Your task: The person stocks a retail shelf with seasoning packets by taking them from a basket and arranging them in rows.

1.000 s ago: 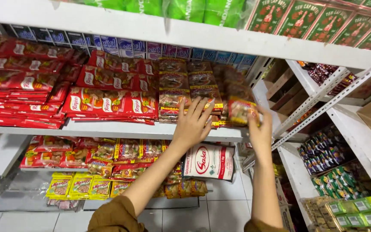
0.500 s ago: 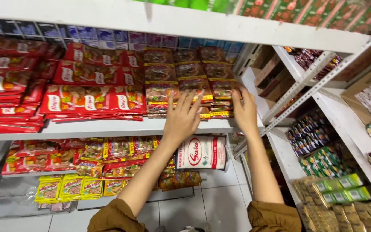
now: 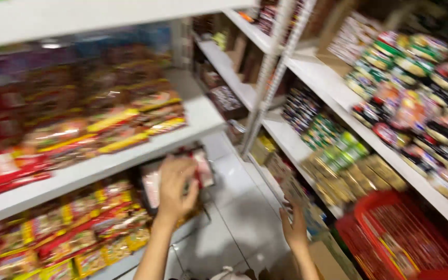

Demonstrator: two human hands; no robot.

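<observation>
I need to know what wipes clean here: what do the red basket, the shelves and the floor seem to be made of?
The red basket looks like moulded plastic: an open grid wall with a thick, slightly shiny rim. The shelves seem painted white metal or laminate, smooth and flat-edged, on a perforated upright; blur leaves that open. The floor looks like glazed pale tile, with thin joints and a soft sheen.

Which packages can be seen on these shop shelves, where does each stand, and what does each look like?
Red flat packets: middle left shelf, blurred.
Orange-yellow packets: same shelf, stacked.
White-and-red pack: lower shelf, left hand on it.
Round cups: right shelf, green, red, white lids.
Red basket: lower right, near right hand.
</observation>
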